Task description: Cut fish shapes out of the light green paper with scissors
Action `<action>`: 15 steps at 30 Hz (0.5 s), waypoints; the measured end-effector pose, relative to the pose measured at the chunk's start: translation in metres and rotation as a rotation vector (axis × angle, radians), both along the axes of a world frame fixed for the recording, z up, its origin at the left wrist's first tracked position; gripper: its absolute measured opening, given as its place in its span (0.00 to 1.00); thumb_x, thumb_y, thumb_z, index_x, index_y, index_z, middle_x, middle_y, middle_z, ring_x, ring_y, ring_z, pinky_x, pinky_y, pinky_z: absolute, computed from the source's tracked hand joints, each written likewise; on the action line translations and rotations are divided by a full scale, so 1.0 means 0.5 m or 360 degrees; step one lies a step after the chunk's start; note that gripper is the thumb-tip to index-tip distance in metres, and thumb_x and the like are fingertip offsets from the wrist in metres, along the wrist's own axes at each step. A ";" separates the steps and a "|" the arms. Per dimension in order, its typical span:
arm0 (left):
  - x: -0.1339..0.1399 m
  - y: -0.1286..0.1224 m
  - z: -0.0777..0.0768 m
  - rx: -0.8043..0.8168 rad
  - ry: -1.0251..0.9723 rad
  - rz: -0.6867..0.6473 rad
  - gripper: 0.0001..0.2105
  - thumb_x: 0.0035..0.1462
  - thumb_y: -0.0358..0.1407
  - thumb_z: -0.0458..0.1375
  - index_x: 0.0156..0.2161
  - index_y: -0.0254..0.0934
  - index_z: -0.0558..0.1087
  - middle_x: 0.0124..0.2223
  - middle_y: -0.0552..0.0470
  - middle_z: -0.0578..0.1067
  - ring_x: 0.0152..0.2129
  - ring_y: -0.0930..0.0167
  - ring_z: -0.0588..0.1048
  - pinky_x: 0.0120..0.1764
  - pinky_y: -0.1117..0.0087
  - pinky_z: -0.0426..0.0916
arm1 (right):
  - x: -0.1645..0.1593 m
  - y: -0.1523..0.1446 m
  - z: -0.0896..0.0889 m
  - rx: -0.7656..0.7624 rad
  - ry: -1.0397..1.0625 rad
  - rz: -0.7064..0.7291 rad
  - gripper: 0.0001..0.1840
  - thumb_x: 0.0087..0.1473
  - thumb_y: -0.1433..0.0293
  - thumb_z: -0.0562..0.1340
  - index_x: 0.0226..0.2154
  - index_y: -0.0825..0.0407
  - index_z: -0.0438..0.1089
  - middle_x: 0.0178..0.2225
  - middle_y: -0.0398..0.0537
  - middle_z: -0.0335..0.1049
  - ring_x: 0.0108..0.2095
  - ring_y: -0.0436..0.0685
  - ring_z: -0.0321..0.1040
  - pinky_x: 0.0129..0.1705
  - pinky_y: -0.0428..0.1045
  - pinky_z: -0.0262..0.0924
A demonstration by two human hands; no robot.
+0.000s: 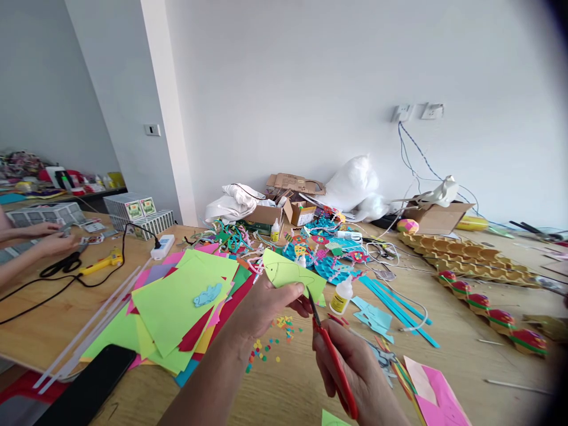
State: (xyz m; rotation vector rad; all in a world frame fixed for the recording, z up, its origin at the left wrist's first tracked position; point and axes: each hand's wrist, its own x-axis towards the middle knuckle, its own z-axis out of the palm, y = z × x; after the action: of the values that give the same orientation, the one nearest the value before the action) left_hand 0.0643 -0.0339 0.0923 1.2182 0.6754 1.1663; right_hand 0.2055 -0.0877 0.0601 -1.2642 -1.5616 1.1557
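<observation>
My left hand [275, 302] pinches a light green paper sheet [288, 272] with a fish outline drawn on it, held up above the table. In my right hand [355, 361] are red-handled scissors [331, 361], their blades at the lower edge of the green paper, near my left fingertips. How far the blades are parted cannot be made out. To the left lies a stack of coloured paper sheets [168, 296], with a blue fish cutout [207, 294] on top. Small coloured paper dots [266, 349] are scattered beneath my hands. A glue bottle [341, 297] stands just beyond the scissors.
A black phone [91, 378] lies at the front left, near a yellow glue gun [102, 262]. Another person's hands [55, 236] work at the far left. Blue paper strips [399, 307] and egg cartons [465, 254] are on the right. Cardboard boxes [266, 216] stand against the wall.
</observation>
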 end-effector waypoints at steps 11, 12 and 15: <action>0.001 0.004 -0.006 -0.0005 -0.0013 0.0000 0.06 0.48 0.31 0.55 0.25 0.32 0.73 0.23 0.52 0.75 0.20 0.74 0.73 0.27 0.72 0.69 | 0.004 0.000 -0.001 0.0090 -0.0189 -0.0032 0.20 0.54 0.54 0.52 0.19 0.49 0.55 0.14 0.35 0.51 0.13 0.47 0.51 0.13 0.42 0.47; 0.001 0.003 -0.005 0.0003 0.0003 0.0002 0.06 0.48 0.32 0.55 0.25 0.32 0.72 0.23 0.51 0.74 0.20 0.73 0.72 0.27 0.72 0.69 | 0.007 0.001 -0.002 0.0106 -0.0210 -0.0019 0.20 0.54 0.54 0.51 0.19 0.49 0.55 0.13 0.35 0.51 0.13 0.47 0.51 0.13 0.42 0.47; -0.001 0.002 0.000 0.0049 0.0000 0.0026 0.08 0.49 0.36 0.56 0.27 0.32 0.72 0.25 0.51 0.73 0.22 0.73 0.72 0.27 0.72 0.69 | 0.016 0.006 -0.003 0.0125 -0.0252 0.0015 0.20 0.55 0.54 0.50 0.20 0.49 0.55 0.13 0.36 0.52 0.13 0.48 0.52 0.14 0.43 0.47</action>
State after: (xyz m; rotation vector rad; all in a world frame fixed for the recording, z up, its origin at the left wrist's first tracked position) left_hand 0.0639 -0.0329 0.0922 1.2406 0.6706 1.1939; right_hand 0.2133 -0.0848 0.0584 -1.3235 -1.7132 1.0102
